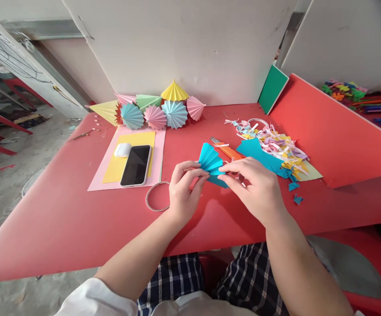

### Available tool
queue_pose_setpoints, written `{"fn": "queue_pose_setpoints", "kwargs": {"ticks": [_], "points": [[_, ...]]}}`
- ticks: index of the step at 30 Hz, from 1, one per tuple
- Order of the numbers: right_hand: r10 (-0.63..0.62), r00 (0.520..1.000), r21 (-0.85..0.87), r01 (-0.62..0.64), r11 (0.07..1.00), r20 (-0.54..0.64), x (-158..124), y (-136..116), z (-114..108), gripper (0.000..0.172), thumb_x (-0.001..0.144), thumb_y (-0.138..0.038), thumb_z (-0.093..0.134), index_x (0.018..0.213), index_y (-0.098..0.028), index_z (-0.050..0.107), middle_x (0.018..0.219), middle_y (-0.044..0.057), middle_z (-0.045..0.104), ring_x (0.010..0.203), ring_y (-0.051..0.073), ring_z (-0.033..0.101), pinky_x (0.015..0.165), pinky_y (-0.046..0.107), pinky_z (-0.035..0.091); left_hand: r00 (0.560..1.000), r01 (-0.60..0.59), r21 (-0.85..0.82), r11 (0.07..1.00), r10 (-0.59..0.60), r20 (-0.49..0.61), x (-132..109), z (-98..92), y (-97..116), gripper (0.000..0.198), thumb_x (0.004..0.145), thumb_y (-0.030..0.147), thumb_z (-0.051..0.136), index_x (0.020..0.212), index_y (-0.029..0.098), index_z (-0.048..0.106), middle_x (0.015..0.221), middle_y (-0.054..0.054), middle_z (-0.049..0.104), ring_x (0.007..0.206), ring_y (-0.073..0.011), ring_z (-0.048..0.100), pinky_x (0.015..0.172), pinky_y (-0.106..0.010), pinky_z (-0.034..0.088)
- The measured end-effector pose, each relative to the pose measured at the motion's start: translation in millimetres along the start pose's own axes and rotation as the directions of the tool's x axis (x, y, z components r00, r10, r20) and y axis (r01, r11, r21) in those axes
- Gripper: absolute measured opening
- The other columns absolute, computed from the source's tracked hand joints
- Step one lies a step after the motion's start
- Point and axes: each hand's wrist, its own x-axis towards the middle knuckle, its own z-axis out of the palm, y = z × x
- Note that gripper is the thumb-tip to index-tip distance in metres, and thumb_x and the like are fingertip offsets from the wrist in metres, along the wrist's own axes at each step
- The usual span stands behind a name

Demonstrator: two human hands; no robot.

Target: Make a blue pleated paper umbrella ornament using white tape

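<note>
A blue pleated paper fan (pixel 211 159) is held up above the red table (pixel 111 228), its folds spread toward the top. My left hand (pixel 186 186) pinches its left edge between thumb and fingers. On the right side, my right hand (pixel 254 184) grips the paper near its lower edge with thumb and forefinger. Just behind the hands lies an orange utility knife (pixel 228 150), partly hidden by my right hand. A flat blue paper piece (pixel 259 153) rests beyond my right hand. A roll of tape (pixel 157 196) lies beside my left hand.
Several pleated paper umbrellas (pixel 174 114) stand at the back. A phone (pixel 137 165) and a white case (pixel 122 150) lie on yellow and pink sheets at the left. Paper scraps (pixel 275 142) are heaped at the right, near a leaning red board (pixel 335 131) and a green board (pixel 273 90).
</note>
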Motion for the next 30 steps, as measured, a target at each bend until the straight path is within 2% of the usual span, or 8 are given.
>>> {"fn": "queue_pose_setpoints", "kwargs": {"ticks": [7,10,13,18,23,30], "points": [[-0.033,0.998,-0.027,0.032,0.999,-0.044,0.2,1.1,0.6,0.005,0.081,-0.016,0.062,0.081,-0.021,0.063,0.073,0.000,0.067,0.070,0.012,0.058,0.067,0.027,0.049,0.998,-0.050,-0.010,0.999,0.050,0.038,-1.8,-0.2,-1.3,0.013,0.082,0.008,0.055,0.086,0.020,0.056,0.093,-0.002,0.053,0.098,-0.0158,0.056,0.086,-0.032,0.049],[-0.033,0.998,-0.019,0.032,0.999,-0.055,0.5,1.3,1.5,0.007,0.082,-0.017,0.061,0.080,-0.023,0.063,0.072,-0.001,0.067,0.069,0.013,0.058,0.065,0.029,0.049,0.998,-0.034,0.008,0.999,0.034,0.054,-2.6,-0.5,0.7,0.012,0.083,0.008,0.054,0.086,0.019,0.055,0.091,-0.002,0.053,0.096,-0.0154,0.055,0.084,-0.031,0.048],[-0.020,0.998,-0.008,0.020,1.000,-0.056,0.6,1.4,2.4,0.008,0.083,-0.017,0.059,0.081,-0.024,0.063,0.073,0.000,0.067,0.069,0.013,0.059,0.064,0.030,0.050,0.999,-0.010,0.014,1.000,0.009,0.043,-2.7,-0.3,2.3,0.011,0.084,0.009,0.053,0.086,0.020,0.055,0.092,-0.002,0.052,0.091,-0.0144,0.055,0.082,-0.031,0.049],[-0.021,0.999,0.007,0.022,1.000,-0.046,0.7,0.4,3.7,0.007,0.082,-0.016,0.060,0.081,-0.023,0.063,0.073,0.000,0.067,0.070,0.013,0.058,0.064,0.027,0.049,0.998,-0.057,0.010,0.998,0.057,0.018,-1.8,-0.1,1.5,0.015,0.079,0.011,0.062,0.089,0.022,0.059,0.100,-0.003,0.053,0.101,-0.0176,0.054,0.090,-0.037,0.048],[-0.025,0.999,0.032,0.026,0.999,-0.031,1.0,-1.4,5.8,0.005,0.081,-0.017,0.061,0.081,-0.022,0.063,0.072,0.001,0.067,0.070,0.013,0.058,0.066,0.027,0.049,0.996,-0.087,0.017,0.996,0.087,-0.025,-0.7,-1.7,0.7,0.017,0.076,0.009,0.065,0.086,0.022,0.061,0.094,-0.001,0.054,0.100,-0.0181,0.055,0.087,-0.038,0.050],[-0.046,0.999,-0.017,0.045,0.999,-0.025,-0.5,-0.7,2.9,0.007,0.081,-0.016,0.061,0.082,-0.022,0.064,0.075,0.001,0.067,0.072,0.014,0.059,0.068,0.029,0.049,0.992,-0.119,0.022,0.993,0.120,-0.027,0.9,-2.0,3.0,0.015,0.077,0.012,0.064,0.086,0.022,0.059,0.090,-0.001,0.054,0.097,-0.0179,0.055,0.085,-0.038,0.051]]}}
